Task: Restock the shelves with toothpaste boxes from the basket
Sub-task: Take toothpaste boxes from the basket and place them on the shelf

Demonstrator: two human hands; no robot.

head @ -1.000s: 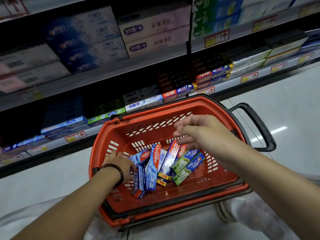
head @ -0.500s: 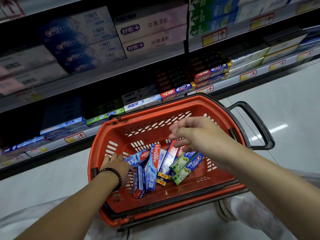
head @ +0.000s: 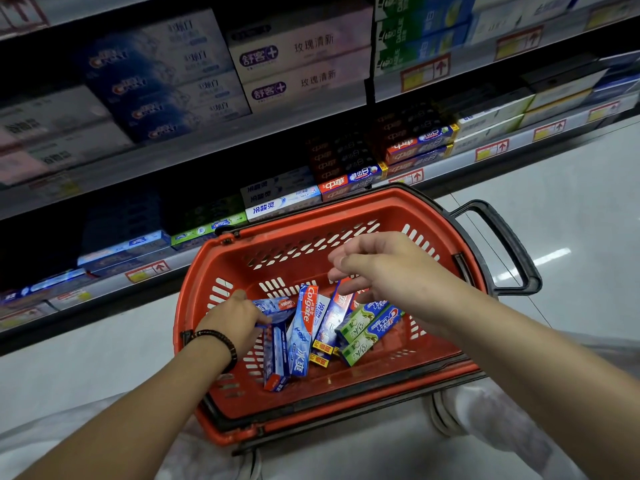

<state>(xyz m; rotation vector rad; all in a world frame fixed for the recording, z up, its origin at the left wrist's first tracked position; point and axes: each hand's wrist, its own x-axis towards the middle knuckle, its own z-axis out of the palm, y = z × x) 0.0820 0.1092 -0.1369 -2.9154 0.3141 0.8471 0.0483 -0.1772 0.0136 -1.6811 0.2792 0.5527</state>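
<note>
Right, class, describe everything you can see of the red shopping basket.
The basket looks like red plastic, with slotted walls and a black loop handle at its right end. It sits upright on the pale floor in front of the shelves. Toothpaste boxes lie in a loose pile on its bottom. The left hand reaches inside and grips a blue box; the right hand hovers open above it.

A red slotted basket [head: 311, 216] with a black handle sits just in front of the shelves [head: 214, 143], which hold rows of stacked cartons. On its bottom lies a loose heap of toothpaste boxes [head: 303, 327] in blue, red-and-blue and green, fanned at angles and overlapping. At the heap's left edge the left hand [head: 232, 320] pinches a blue box [head: 277, 304].
</note>
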